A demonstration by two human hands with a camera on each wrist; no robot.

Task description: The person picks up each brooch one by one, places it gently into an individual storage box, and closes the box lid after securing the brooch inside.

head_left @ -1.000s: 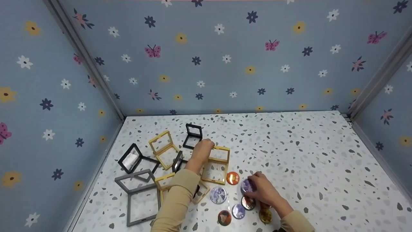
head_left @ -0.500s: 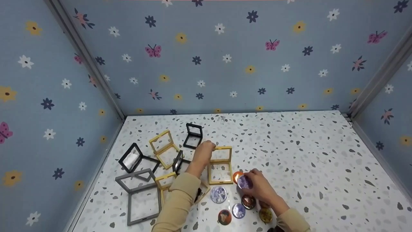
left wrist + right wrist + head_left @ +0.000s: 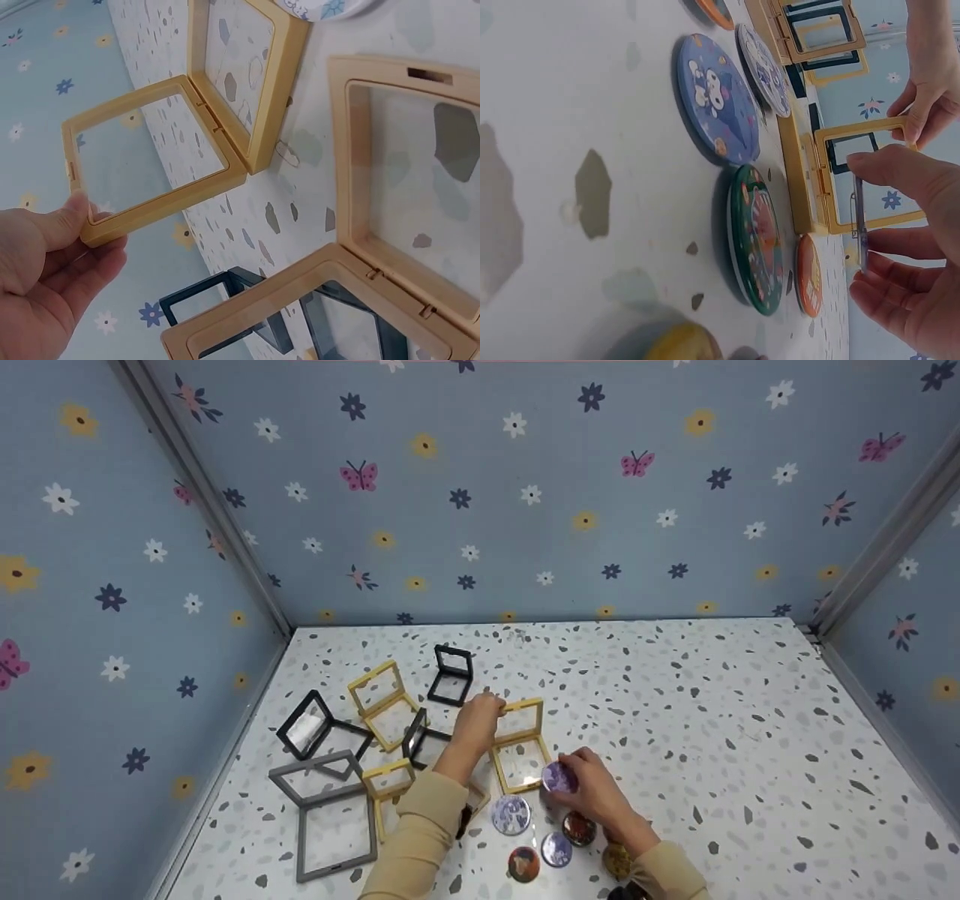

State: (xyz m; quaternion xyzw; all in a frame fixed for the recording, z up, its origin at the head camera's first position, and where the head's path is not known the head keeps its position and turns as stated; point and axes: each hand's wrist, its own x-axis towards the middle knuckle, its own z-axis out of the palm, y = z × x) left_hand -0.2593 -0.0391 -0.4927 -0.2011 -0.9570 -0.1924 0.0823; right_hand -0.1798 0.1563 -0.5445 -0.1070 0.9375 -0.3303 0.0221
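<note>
My left hand (image 3: 474, 731) pinches the raised lid's corner of a hinged yellow display frame (image 3: 519, 739) with clear panes; thumb and fingers show on it in the left wrist view. My right hand (image 3: 604, 795) holds a round purple button badge (image 3: 559, 778) by its edge, just off the frame's front right corner. Edge-on in the right wrist view, the badge (image 3: 860, 225) shows its pin at the back. An orange badge (image 3: 808, 276) lies below the right hand, covered in the head view. Beside the frame rests a white and purple badge (image 3: 511, 815).
Left of my hands stand several opened frames: a grey one (image 3: 300, 840), a black one (image 3: 306, 727), a yellow one (image 3: 382, 703) and a small black one (image 3: 452, 671). More badges lie in front, among them a lilac one (image 3: 556, 850) and a red-green one (image 3: 523, 865). Flowered panels wall the table.
My right hand has carried the purple badge leftward to the yellow frame, passing over the orange badge. The held frame has shifted right and turned a little under my left hand.
</note>
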